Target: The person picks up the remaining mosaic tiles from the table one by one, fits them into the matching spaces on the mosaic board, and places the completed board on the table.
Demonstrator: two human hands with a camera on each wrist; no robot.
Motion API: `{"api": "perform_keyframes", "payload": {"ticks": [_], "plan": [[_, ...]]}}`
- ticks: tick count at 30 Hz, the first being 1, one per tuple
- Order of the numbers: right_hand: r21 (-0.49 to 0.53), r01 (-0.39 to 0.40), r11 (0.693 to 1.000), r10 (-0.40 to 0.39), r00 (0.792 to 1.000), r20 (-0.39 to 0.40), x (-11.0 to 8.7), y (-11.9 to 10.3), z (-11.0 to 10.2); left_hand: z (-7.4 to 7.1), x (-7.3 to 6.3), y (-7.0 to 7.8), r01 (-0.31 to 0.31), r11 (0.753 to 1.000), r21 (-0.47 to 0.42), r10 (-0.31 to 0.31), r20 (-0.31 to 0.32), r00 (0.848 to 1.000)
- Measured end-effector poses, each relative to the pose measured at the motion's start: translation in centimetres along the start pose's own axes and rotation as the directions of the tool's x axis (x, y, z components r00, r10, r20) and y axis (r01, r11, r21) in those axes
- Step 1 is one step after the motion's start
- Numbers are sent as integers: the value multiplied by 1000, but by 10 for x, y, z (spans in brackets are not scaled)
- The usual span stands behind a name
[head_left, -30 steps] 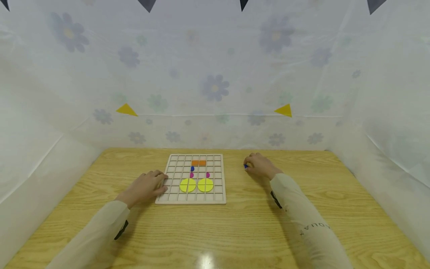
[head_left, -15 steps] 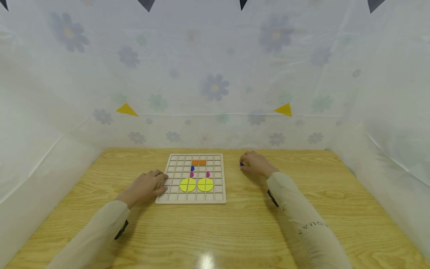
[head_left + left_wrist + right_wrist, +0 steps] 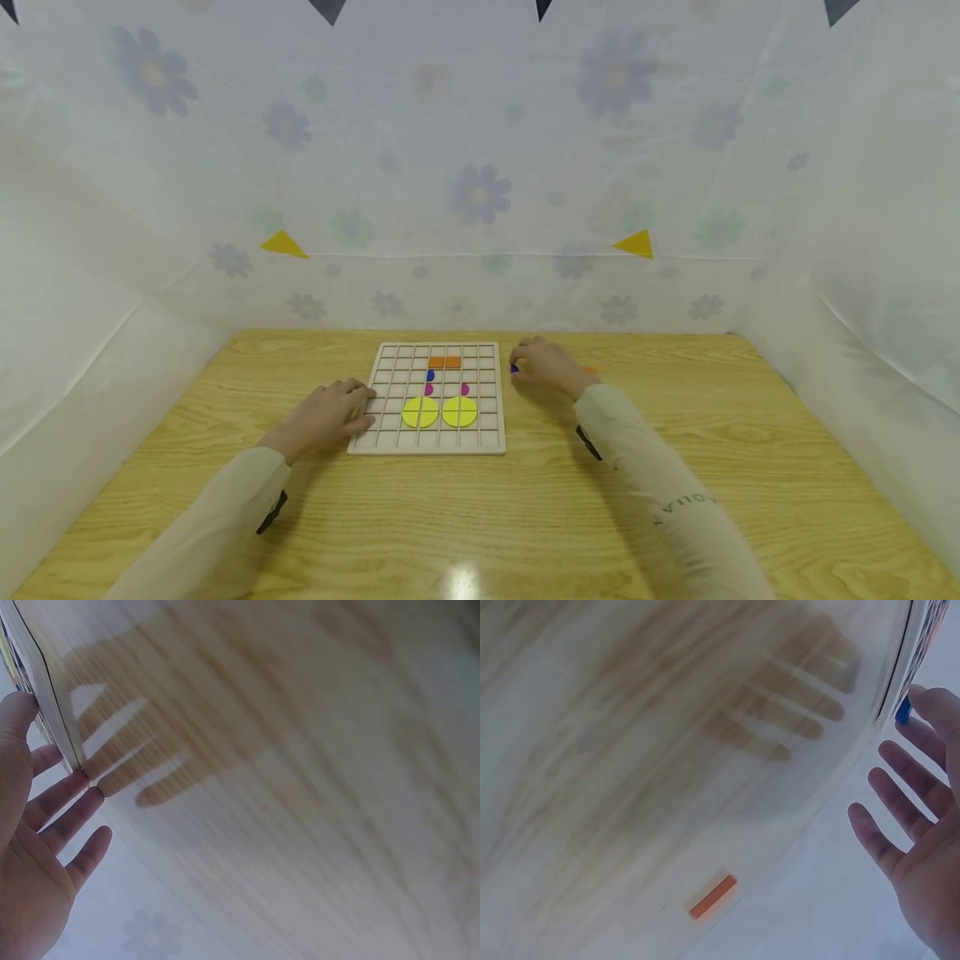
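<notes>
A pale wooden grid board (image 3: 489, 438) lies on the table in the head view. My left hand (image 3: 318, 418) rests at its left side, with relaxed fingertips touching the edge, as the left wrist view also shows. On the board sit two yellow discs (image 3: 459, 412) made of parts, two magenta half-discs (image 3: 465, 389), a blue half-disc (image 3: 431, 376) and two orange rectangles (image 3: 453, 362). Just right of the board, my right hand (image 3: 551, 367) pinches a small blue piece (image 3: 904, 710) between thumb and index finger. Its full shape is hidden by the fingers.
An orange piece (image 3: 713, 897) lies on the wooden table (image 3: 420, 517), partly hidden behind my right hand in the head view. White flowered sheeting (image 3: 480, 283) closes off the back and both sides. Two yellow triangles (image 3: 285, 245) show on the back sheet.
My right hand has moved left toward the board with the blue piece. An orange piece shows behind that hand now. The left hand and the board have stayed put.
</notes>
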State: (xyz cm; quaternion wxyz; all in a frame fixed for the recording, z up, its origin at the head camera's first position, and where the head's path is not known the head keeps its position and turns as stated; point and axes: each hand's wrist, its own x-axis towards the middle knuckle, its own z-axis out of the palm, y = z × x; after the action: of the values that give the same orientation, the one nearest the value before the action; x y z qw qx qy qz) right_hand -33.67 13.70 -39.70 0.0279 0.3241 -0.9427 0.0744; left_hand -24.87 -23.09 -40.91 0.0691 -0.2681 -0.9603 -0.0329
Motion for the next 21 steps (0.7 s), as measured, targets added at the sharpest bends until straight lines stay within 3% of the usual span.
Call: {"api": "perform_keyframes", "payload": {"ticks": [13, 21], "plan": [[18, 48, 999, -48, 999, 8, 17, -25, 6, -1, 1, 2, -5, 1000, -6, 5, -4, 1000], [-11, 2, 1000, -2, 999, 39, 27, -40, 8, -1, 1, 2, -13, 1000, 7, 13, -5, 1000]]}}
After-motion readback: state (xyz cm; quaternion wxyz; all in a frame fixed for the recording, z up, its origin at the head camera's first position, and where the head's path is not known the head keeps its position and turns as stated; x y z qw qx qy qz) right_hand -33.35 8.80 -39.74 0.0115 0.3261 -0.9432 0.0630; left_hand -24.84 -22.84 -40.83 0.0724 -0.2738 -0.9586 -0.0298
